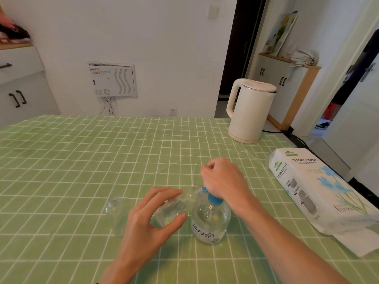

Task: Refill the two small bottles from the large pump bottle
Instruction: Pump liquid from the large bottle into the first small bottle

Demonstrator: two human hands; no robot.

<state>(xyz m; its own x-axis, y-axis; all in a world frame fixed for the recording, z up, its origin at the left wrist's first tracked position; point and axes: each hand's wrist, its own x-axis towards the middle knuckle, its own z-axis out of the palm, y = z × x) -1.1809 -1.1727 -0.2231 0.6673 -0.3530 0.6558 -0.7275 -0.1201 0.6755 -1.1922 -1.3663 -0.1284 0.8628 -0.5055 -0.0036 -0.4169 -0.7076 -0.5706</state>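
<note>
In the head view, a clear small bottle (174, 208) is held tilted between the curled fingers and thumb of the left hand (143, 220). Its mouth is turned toward the blue spout of the large pump bottle (209, 224), which is stood on the table (82, 160). The pump head is gripped from above by the right hand (223, 179). A second small bottle (115, 212) is stood upright just left of the left hand.
</note>
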